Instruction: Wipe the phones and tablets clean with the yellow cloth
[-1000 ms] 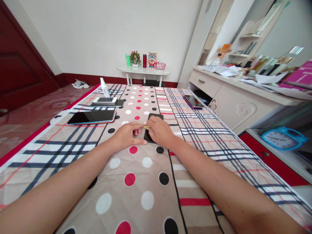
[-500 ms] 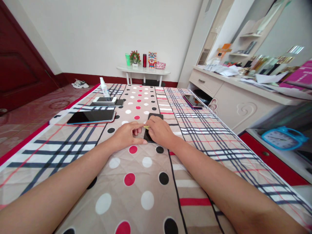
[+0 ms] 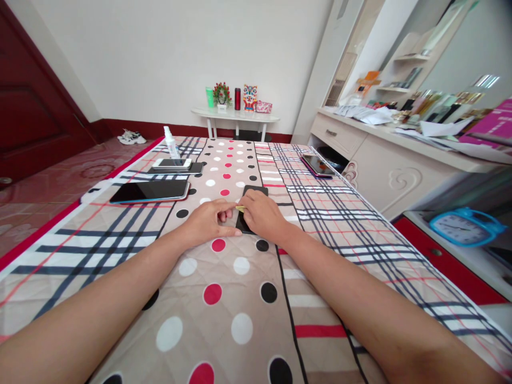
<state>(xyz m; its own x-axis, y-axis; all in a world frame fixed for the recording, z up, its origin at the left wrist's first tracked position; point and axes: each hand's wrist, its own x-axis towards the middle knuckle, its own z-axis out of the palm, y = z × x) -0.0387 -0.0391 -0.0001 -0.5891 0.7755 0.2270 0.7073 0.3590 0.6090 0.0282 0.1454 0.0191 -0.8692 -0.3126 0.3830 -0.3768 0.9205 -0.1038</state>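
A black phone (image 3: 245,226) lies on the bedspread, largely covered by my right hand (image 3: 263,214). That hand's fingers are bent and pressed together over a thin yellow piece (image 3: 240,208), whose narrow end sticks out to the left; its kind I cannot make out. My left hand (image 3: 210,221) is at the phone's left side, its index fingertip by the yellow piece and its thumb against the lower left corner. The other left fingers are curled in. Between left thumb and index finger, the phone's edge is held in place.
On the left lie a large dark-screened phone (image 3: 152,191), a white phone (image 3: 173,164) on a dark flat device (image 3: 197,169), and a white spray bottle (image 3: 171,144). Another phone (image 3: 318,166) rests near the right edge. A blue clock (image 3: 460,226) stands on the right-hand cabinet.
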